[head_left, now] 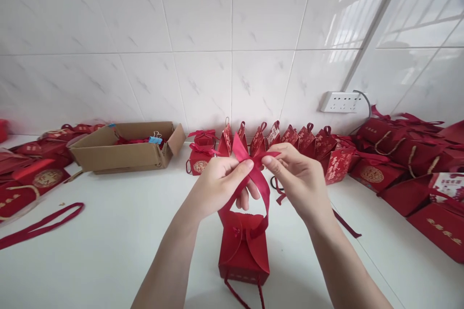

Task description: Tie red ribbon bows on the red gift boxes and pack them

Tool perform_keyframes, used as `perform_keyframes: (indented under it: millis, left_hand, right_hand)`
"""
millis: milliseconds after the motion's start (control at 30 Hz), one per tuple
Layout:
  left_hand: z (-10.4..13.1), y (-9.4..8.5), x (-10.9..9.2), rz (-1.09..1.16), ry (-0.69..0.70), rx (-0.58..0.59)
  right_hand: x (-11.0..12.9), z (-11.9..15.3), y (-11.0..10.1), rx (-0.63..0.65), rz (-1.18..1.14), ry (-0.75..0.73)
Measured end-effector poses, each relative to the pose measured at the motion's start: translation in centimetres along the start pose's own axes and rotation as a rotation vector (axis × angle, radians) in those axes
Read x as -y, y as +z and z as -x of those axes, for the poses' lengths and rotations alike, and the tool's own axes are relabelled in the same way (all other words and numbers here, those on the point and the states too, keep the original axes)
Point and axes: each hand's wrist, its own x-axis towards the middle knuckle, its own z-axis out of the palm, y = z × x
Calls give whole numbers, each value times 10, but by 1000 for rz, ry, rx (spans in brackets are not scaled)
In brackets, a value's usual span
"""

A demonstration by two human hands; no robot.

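A red gift box (pixel 243 256) stands on the white table in front of me, its curved top flaps folded in and a dark red cord handle hanging at its near side. From its top rises a red satin ribbon (pixel 264 193), crossed over itself above the box. My left hand (pixel 226 178) pinches the ribbon at the crossing between thumb and fingers. On the other side, my right hand (pixel 299 174) grips a ribbon end between thumb and forefinger. Both hands are raised a little above the box. Part of the ribbon is hidden behind my left hand.
An open cardboard box (pixel 123 159) with a blue binder clip (pixel 155 139) stands at the back left. Small red boxes (pixel 306 141) line the tiled wall. More red gift boxes pile up at left and right (pixel 437 222). A loose ribbon (pixel 47 224) lies at left.
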Motion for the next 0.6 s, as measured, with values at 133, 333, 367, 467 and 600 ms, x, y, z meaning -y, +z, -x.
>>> perform_keyframes:
  millis: [133,333,367,467,600]
  left_hand:
    - [-3,1,1,86,-41,-29]
    - [-9,-2,10,197,-4,-50]
    - [-10,-4,11,184,10,-74]
    - [-10,-9,12,104,35,-98]
    - [-7,-14,7,-44,91,8]
  right_hand:
    - [3,4,0,-254,111,-88]
    - [15,14,-4,2,365,-559]
    - [16,15,-5,64,414,-594]
    - [18,15,-6,177,523,-626]
    - [18,15,-8,253,572,-579]
